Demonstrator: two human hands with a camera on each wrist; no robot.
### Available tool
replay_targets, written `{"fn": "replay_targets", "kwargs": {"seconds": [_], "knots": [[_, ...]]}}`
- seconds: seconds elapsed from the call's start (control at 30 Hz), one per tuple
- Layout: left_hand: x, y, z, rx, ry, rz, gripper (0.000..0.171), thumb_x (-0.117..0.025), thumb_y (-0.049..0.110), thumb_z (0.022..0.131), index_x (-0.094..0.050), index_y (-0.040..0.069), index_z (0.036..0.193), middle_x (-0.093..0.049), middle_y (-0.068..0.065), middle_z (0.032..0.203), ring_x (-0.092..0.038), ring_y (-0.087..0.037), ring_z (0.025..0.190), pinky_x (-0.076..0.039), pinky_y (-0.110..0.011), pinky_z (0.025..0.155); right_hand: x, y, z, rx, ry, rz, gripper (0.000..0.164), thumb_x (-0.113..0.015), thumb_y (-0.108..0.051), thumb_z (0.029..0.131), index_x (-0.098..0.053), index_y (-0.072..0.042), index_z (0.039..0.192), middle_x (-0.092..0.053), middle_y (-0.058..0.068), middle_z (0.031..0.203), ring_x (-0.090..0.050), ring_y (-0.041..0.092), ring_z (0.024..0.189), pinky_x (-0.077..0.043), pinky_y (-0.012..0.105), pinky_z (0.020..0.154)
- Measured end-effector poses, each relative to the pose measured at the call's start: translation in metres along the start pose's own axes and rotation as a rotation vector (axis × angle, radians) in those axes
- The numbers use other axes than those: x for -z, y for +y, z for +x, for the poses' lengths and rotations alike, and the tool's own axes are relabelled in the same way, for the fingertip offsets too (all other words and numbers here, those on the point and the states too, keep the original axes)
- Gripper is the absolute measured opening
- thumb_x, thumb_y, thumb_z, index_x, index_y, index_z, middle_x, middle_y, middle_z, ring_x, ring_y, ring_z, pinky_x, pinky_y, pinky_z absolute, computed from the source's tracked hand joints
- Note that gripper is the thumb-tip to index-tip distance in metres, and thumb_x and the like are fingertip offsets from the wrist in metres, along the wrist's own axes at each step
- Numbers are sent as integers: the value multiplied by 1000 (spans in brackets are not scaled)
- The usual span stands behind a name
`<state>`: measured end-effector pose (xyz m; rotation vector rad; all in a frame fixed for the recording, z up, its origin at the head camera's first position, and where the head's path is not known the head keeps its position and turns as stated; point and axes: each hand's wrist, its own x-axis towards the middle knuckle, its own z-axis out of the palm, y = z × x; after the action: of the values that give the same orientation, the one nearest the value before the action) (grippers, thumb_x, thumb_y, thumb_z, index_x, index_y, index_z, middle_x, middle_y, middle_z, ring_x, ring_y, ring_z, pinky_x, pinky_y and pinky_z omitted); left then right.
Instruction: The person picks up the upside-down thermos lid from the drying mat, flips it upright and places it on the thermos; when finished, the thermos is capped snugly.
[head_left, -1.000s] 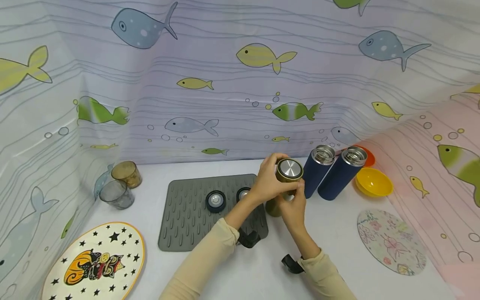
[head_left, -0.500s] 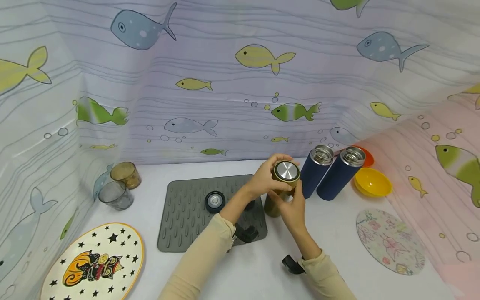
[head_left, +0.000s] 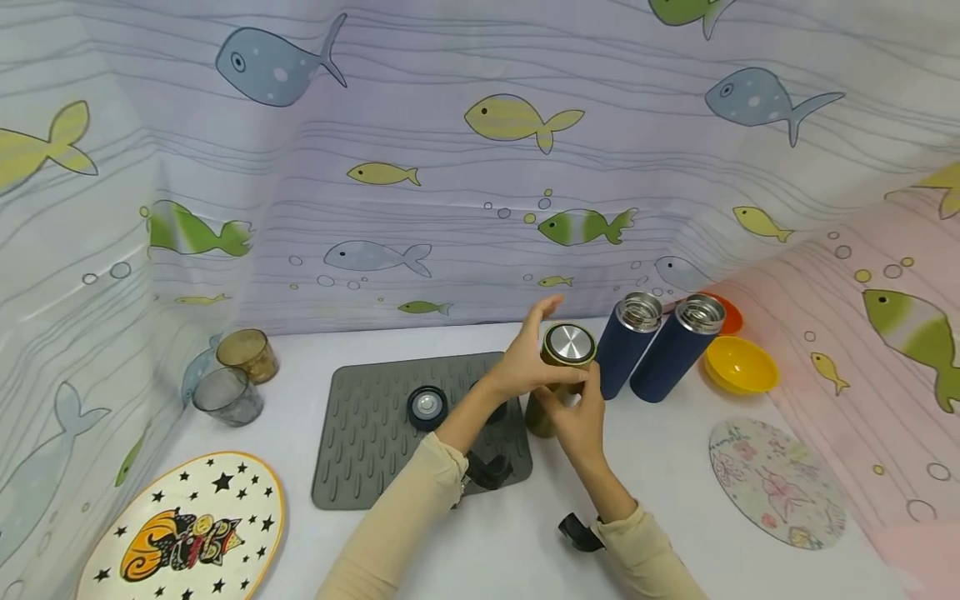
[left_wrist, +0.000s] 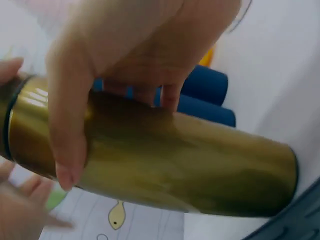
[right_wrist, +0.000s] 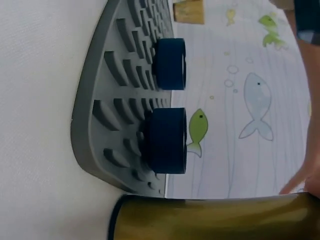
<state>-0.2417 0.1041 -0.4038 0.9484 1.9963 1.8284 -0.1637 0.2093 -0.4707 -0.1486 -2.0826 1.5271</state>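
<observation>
Gold flask roughly upright over the counter, base just beside the mat's right edge; cannot tell whether the base bears on the counter. Steel-topped cap on the flask. Right grip wraps the body below the cap, thumb on one side, fingers on the other. Left grip at the cap: thumb lying across the near side, fingers spread and lifted clear on the far side.

Left of flask: grey ridged mat bearing two dark blue lids, apart from each other; from above, the left arm partly covers one. Right of flask: two blue bottles, upright, steel mouths open. Beyond them, yellow bowl, orange bowl behind it. Nearer, a floral disc. Far left: amber cup, grey cup, both tilted in view; cat plate nearer. Fish-print curtain around.
</observation>
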Motion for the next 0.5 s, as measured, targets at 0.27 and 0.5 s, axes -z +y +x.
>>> {"fn": "replay_targets", "kwargs": {"seconds": [0.27,0.5], "knots": [[5,1,6,-61,-69,96,70,-86,10,74,-53,9,137,-65,-10,124,-62,-19,113,-41,-38,111,5,-2,3,57,4,-30,66,-83,-4,76,-48,0,132,-61,16,124,-55,20,109,-44,38,90],[17,0,1,-2,-111,68,74,-84,12,78,-48,16,143,-58,-6,136,-55,-20,126,-46,-41,106,6,-14,6,58,-27,-67,62,-83,-2,76,-50,4,128,-63,20,121,-60,33,110,-48,48,92]]}}
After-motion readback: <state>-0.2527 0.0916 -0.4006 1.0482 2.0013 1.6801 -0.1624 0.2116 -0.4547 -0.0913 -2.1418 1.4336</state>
